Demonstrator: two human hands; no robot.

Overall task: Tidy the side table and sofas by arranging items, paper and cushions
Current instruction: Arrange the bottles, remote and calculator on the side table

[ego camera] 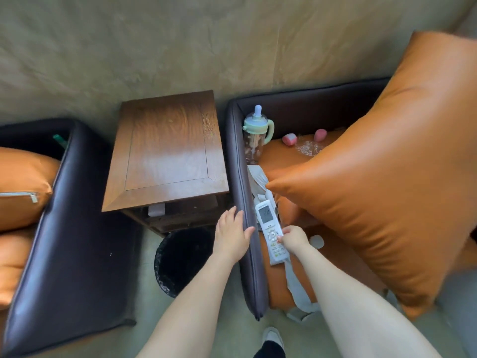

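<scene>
While left hand [233, 232] rests on armrest [247, 254], right hand [293, 239] pinches remote [271, 228]

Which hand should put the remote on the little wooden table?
The right hand, probably: it already pinches the remote on the sofa seat. The left hand only rests on the sofa armrest, though it is nearer the side table.

Sofa seat [335, 257] carries remote [271, 232], bottle [255, 135], cushion [382, 182], 2 pink items [289, 139].
</scene>
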